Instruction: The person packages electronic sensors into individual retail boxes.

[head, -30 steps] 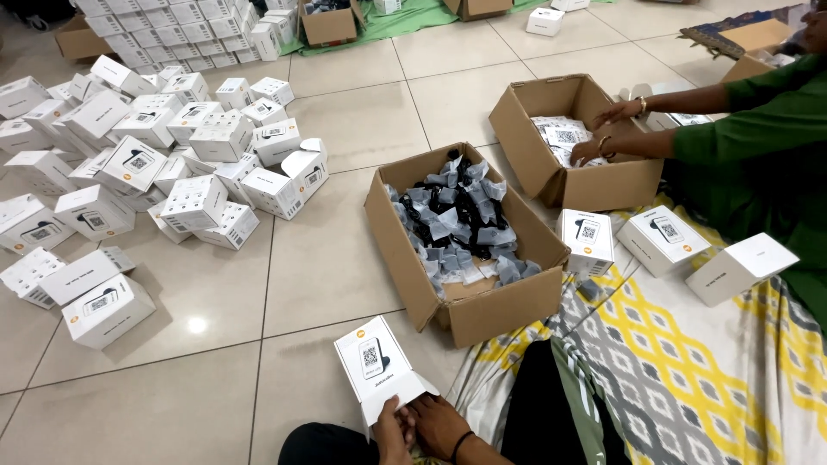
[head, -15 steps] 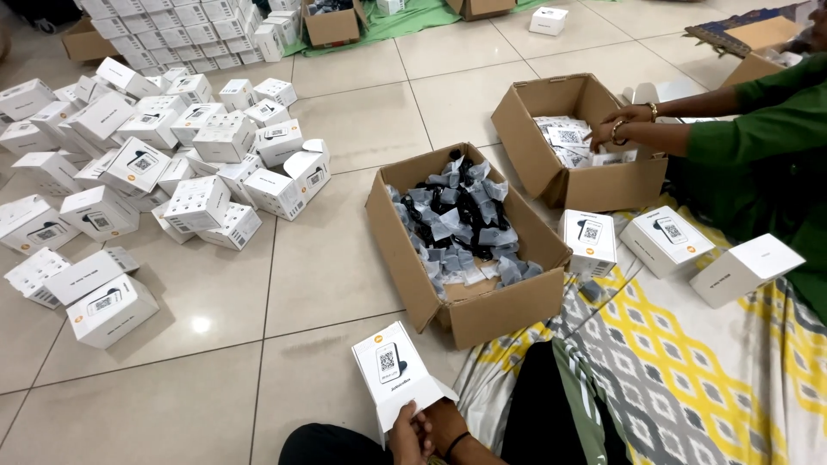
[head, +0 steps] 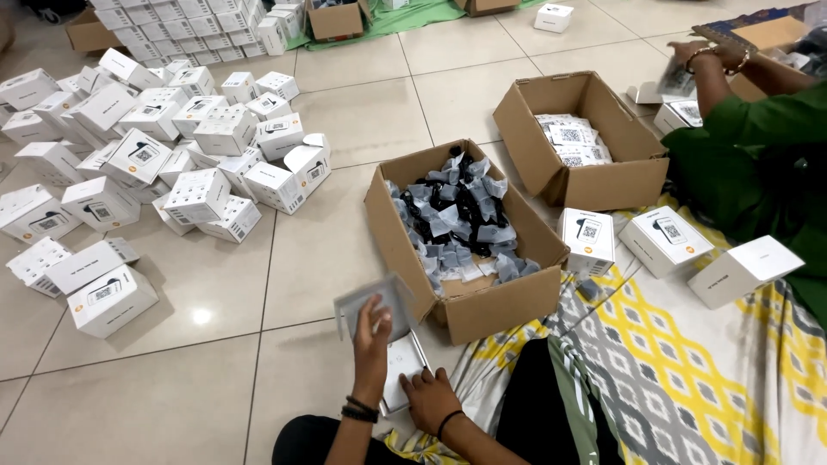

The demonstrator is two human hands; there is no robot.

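Left hand [head: 372, 331] pinched the small white box [head: 379, 312] by its raised lid; right hand [head: 428, 398] pressed its base at 5 o'clock. Judged light, thin card, crushable; best held by edges.

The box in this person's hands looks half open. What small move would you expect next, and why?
Probably a reach into the nearest cardboard carton for one of the dark bagged items. The left hand lifts the flap of the small white box while the right hand steadies its lower part on the floor, so the box stands open, and that carton sits right beside it.
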